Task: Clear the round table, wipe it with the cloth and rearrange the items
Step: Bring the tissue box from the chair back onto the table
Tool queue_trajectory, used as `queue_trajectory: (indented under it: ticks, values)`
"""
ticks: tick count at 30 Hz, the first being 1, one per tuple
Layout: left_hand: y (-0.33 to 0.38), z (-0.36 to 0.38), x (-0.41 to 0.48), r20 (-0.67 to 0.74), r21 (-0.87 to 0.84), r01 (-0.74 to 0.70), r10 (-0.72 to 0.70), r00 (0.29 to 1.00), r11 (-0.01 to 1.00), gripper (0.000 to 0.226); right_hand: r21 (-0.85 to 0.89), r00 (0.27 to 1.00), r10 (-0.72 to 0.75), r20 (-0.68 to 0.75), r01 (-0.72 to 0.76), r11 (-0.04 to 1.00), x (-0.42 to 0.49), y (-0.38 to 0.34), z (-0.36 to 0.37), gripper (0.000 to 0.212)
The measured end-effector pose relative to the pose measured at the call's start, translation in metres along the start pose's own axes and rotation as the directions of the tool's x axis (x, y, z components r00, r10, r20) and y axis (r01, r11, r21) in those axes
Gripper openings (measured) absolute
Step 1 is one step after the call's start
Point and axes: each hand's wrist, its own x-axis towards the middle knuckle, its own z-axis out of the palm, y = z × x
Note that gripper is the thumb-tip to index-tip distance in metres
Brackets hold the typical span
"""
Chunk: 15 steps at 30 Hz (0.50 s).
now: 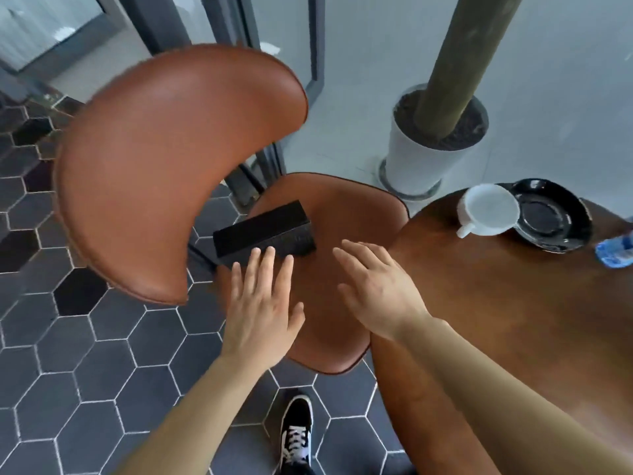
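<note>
A black rectangular box (263, 231) lies on the brown leather seat of a chair (342, 214). My left hand (263, 303) hovers just in front of the box, fingers spread, fingertips at its near edge. Over the seat to the right of the box is my right hand (373, 286), also spread and holding nothing. The round wooden table (496, 320) fills the right side. On its far part stand a white cup (488, 209), a black saucer (555, 217) and, at the frame's right edge, a clear bottle with a blue label (616, 250). No cloth is visible.
The chair's curved brown backrest (154, 166) rises at left. A white planter with a thick trunk (435, 142) stands on the floor behind the table. Dark hexagonal tiles cover the floor, and my black-and-white shoe (296, 437) is below.
</note>
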Motion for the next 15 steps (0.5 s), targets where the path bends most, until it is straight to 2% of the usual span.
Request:
queue_trajectory:
  ticks: [6,10,15]
  values:
    - [-0.081,0.016,0.033,0.028,0.000,0.076,-0.076,0.997,0.997,0.078,-0.013,0.993,0.013,0.120,-0.012,1.000,0.080,-0.035,0.030,0.060]
    - [-0.109,0.031,0.065,0.057,0.010,0.089,-0.089,0.994,0.996,0.080,-0.087,0.979,0.014,0.204,0.004,0.996,0.128,-0.036,0.044,0.071]
    - [-0.108,0.041,0.102,0.208,0.046,0.185,-0.191,0.959,0.982,0.099,-0.176,0.969,0.011,0.248,0.034,0.984,0.176,-0.030,0.057,0.085]
